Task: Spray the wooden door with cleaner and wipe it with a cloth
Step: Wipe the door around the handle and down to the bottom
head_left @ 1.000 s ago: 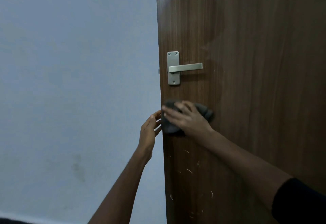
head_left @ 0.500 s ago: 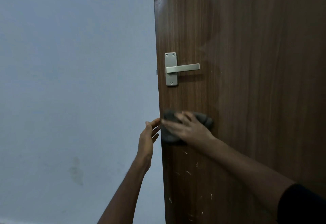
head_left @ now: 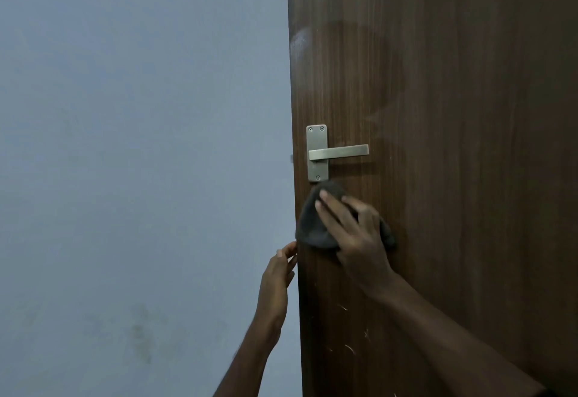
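The dark brown wooden door [head_left: 453,115] fills the right half of the view, its free edge running down the middle. My right hand [head_left: 353,234] presses a dark grey cloth [head_left: 312,224] flat against the door, fingers straight and pointing up-left. The cloth's top lies just under the plate of the metal lever handle [head_left: 337,152]. My left hand [head_left: 278,274] holds the door's edge a little below the cloth, its fingertips hidden behind the edge. No spray bottle is in view.
A pale blue-grey wall [head_left: 140,162] takes up the left half, with a faint dark stain low down. Small pale scratches mark the door below my right arm. A wiped sheen shows above the handle.
My right hand has slid the cloth upward, from well below the handle to just under its plate. My left hand stays on the door's edge, now below the cloth.
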